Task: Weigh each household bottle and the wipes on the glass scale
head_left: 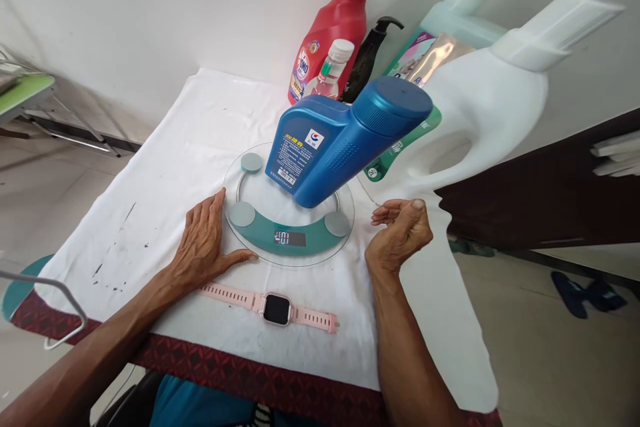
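A round glass scale [290,247] with a green curved band and a lit display lies on the white cloth. On it stands a blue plastic bottle [320,147] with a wide ribbed cap and a printed label. My left hand [203,240] rests at the scale's left edge, open, with the thumb stretched along the near rim. Just right of the scale, my right hand [400,230] is curled closed with no object showing in it. A pink smartwatch [277,309] lies flat in front of the scale, its strap end near my left wrist.
Behind the scale stand a red OMO bottle [340,13], a small clear bottle [333,70] with a white cap, and a black pump bottle [367,57]. A large white jug [495,100] and a pale green bottle [465,13] are at the right. Dark slippers [587,293] lie on the floor.
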The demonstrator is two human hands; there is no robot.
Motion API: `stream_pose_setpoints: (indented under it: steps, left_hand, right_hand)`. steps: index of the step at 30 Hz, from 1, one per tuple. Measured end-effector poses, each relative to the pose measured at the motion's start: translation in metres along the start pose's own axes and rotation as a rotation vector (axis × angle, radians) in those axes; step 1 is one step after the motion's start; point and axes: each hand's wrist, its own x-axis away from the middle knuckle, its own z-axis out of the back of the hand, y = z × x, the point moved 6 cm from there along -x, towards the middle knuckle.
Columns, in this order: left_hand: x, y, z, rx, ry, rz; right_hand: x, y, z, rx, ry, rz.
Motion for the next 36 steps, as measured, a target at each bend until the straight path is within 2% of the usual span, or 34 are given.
stream_pose_setpoints:
  steps: [7,10,13,16,18,22,24,26,28,30,33,36]
  left_hand:
    - [0.001,0.000,-0.001,-0.004,0.031,-0.012]
    - [0.001,0.000,-0.002,0.001,0.039,-0.012]
    - [0.003,-0.001,-0.003,0.006,0.056,-0.021]
    - [0.004,-0.002,-0.004,-0.001,0.079,-0.030]
    - [0.004,-0.001,-0.003,-0.013,0.096,-0.043]
    - [0.004,0.001,-0.001,-0.034,0.091,-0.031]
    - [0.004,0.000,-0.001,-0.048,0.101,-0.027]
    - [0.004,-0.002,0.000,-0.066,0.150,-0.049]
    - [0.005,-0.003,0.000,-0.091,0.191,-0.071]
    - [0.005,-0.002,-0.001,-0.120,0.193,-0.089]
    - [0.004,0.001,-0.001,-0.152,0.187,-0.120]
    - [0.004,0.002,-0.001,-0.175,0.177,-0.119]
  right_hand:
    - [0.003,0.005,-0.002,-0.003,-0.050,-0.012]
    - [0.003,-0.005,-0.004,-0.056,-0.091,0.030]
    - [0.002,-0.032,-0.017,-0.109,-0.230,0.083]
    - [0.007,-0.072,-0.041,-0.161,-0.427,0.149]
    - [0.011,-0.096,-0.058,-0.171,-0.478,0.163]
    - [0.012,-0.119,-0.084,-0.187,-0.354,0.092]
    - [0.010,-0.123,-0.089,-0.199,-0.290,0.094]
    - [0.009,-0.124,-0.090,-0.219,-0.287,0.107]
    - [0.010,-0.125,-0.083,-0.258,-0.318,0.098]
    - [0.010,-0.126,-0.065,-0.292,-0.307,0.074]
    - [0.002,-0.132,-0.020,-0.257,-0.153,0.097]
    - [-0.011,-0.137,0.029,-0.109,0.034,0.165]
